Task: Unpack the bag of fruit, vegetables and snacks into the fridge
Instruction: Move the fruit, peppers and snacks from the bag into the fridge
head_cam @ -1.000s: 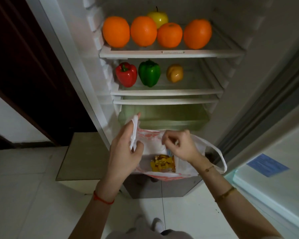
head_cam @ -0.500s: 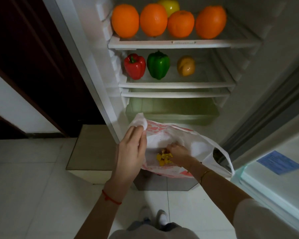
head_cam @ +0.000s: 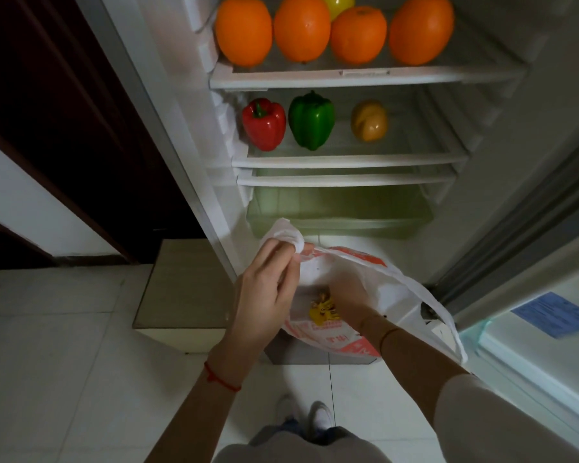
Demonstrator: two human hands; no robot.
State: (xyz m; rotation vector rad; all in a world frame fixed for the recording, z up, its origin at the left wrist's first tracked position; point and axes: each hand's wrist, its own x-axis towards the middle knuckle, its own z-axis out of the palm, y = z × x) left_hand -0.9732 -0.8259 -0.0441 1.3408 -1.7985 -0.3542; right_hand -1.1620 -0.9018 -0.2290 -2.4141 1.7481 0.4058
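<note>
At lower centre the left hand pinches the thin, floppy bag by its handle while the right hand, deep inside, seems to close on a light, crinkly yellow snack packet, best taken gently by its middle.

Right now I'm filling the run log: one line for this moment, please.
left hand: holds bag open | right hand: inside bag at yellow snack packet, grip unclear | fridge shelves: oranges, peppers
</note>
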